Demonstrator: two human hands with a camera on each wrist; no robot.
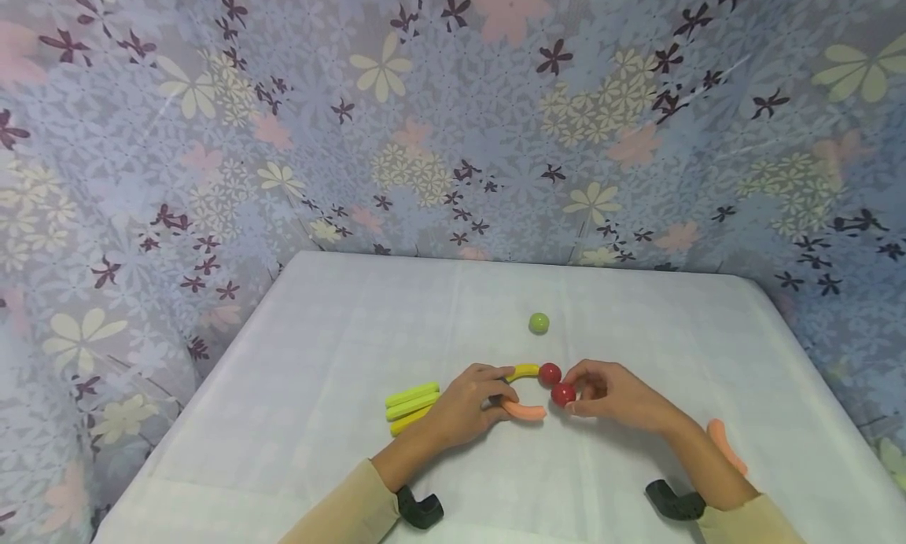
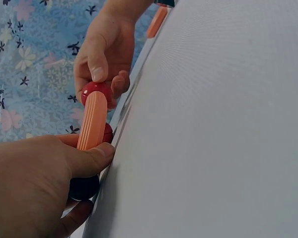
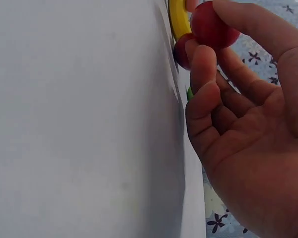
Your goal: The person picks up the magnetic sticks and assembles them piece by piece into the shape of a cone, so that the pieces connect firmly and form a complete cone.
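My left hand [image 1: 467, 402] grips a ridged, curved orange toy rod [image 2: 93, 121] near one end, thumb on its side. A dark ball [image 2: 84, 189] sits among the same hand's fingers, partly hidden. By the left index fingertip, a curved yellow rod [image 1: 525, 370] runs to a red ball [image 1: 549, 373] at its far end. Between thumb and fingers, my right hand [image 1: 616, 395] pinches another red ball [image 1: 563, 394], right beside the first one. In the head view this ball is a little apart from the free end of the orange rod.
Straight yellow-green rods [image 1: 412, 401] and a yellow rod [image 1: 409, 421] lie left of the left hand. A green ball [image 1: 539, 323] stands farther back. Another curved orange rod [image 1: 726, 447] lies beside the right forearm on the white-covered table [image 1: 283, 418]. Floral cloth [image 1: 453, 119] hangs behind.
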